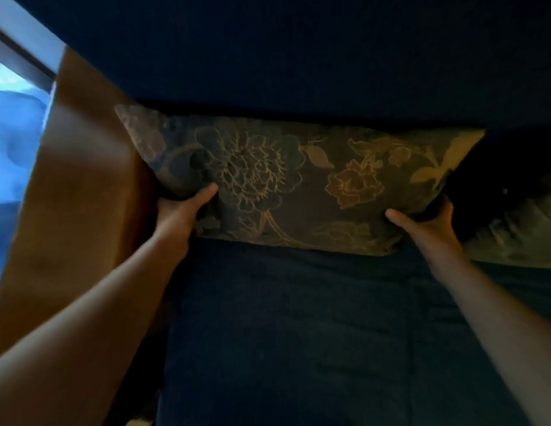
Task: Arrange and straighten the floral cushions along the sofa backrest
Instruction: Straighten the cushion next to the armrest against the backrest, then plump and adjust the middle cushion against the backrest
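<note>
A dark floral cushion [299, 182] with gold flower outlines leans against the dark blue sofa backrest [299, 56], its lower edge on the seat [299, 333]. My left hand [179, 210] grips the cushion's lower left side, thumb on the front. At the lower right side my right hand [428, 222] holds it the same way, fingers tucked behind. A second floral cushion [520, 235] lies at the far right, partly cut off by the frame edge.
A brown curtain [77, 210] hangs at the sofa's left end, touching the cushion's left side. Beyond the curtain is a bright window [13, 133]. The scene is dim.
</note>
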